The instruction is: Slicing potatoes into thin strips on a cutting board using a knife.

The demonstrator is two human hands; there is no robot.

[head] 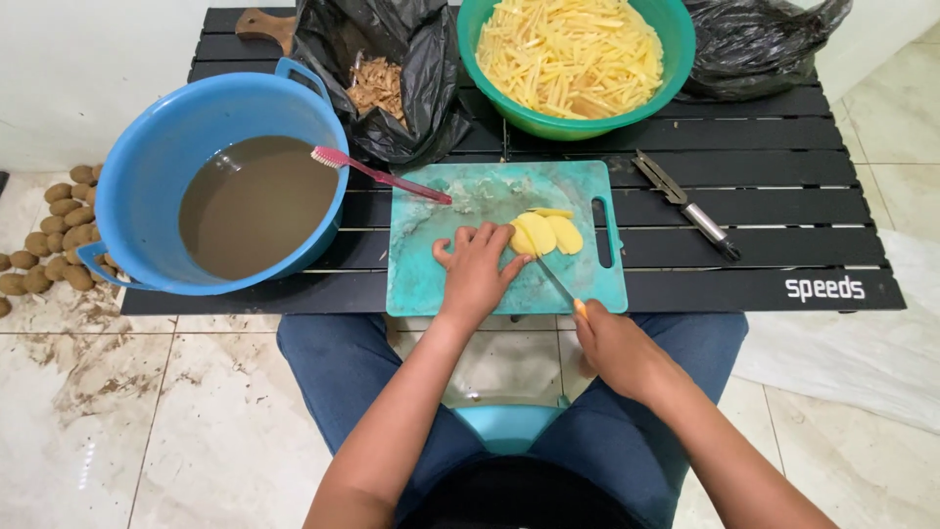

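While the left hand (477,266) pinned the potato slices (544,233) flat on the teal cutting board (490,196), the right hand (612,345), closed around the knife (556,282), risked nicking fingertips beside the blade.

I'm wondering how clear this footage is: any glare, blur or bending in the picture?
Head view: even, soft light; faint shadow under the left hand on the teal cutting board. Potato slices and knife in the right hand look sharp. Mild sheen on the black bag; table edges bow slightly.
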